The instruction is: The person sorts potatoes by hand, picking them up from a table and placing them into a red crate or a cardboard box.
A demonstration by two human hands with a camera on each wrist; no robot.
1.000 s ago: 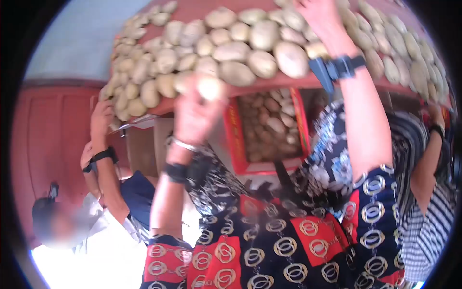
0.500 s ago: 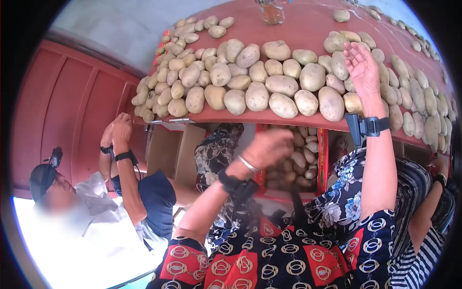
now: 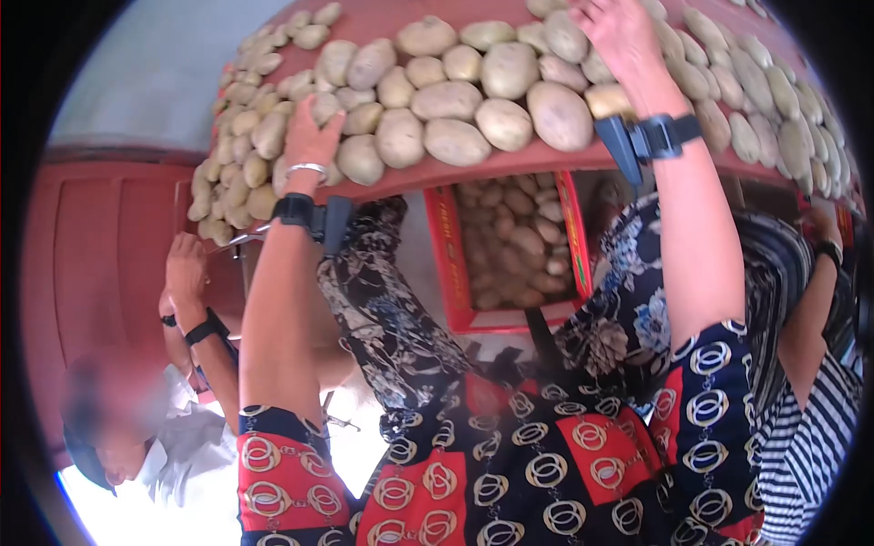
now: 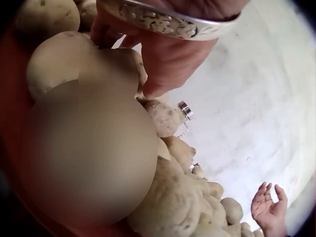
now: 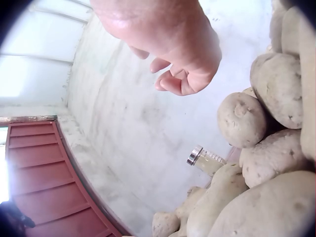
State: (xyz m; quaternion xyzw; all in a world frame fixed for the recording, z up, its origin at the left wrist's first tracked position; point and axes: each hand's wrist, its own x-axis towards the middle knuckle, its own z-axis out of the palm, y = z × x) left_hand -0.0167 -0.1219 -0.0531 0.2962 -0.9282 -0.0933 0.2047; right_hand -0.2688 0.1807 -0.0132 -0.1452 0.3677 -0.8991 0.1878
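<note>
Potatoes of mixed sizes cover the front of a red table (image 3: 401,185) in close rows. My left hand (image 3: 311,141) reaches down among those on the left side. In the left wrist view, its thumb and fingers bend around a potato (image 4: 132,58), partly hidden beneath the hand. My right hand (image 3: 624,38) hovers at the far side of the rows. The right wrist view shows this hand (image 5: 170,47) with loosely bent fingers and nothing in them, apart from a nearby potato (image 5: 242,120).
Below the table edge, between my knees, stands a red carton (image 3: 442,255) holding many potatoes. A glass jar (image 5: 210,162) with a metal lid stands behind the rows. Another person's hand (image 3: 185,268) is at the left table corner; someone in a striped sleeve (image 3: 810,400) sits at right.
My left hand held a potato a second ago, then passed over the carton without one visible, and is now back among the left potatoes. My right hand has stayed above the rows.
</note>
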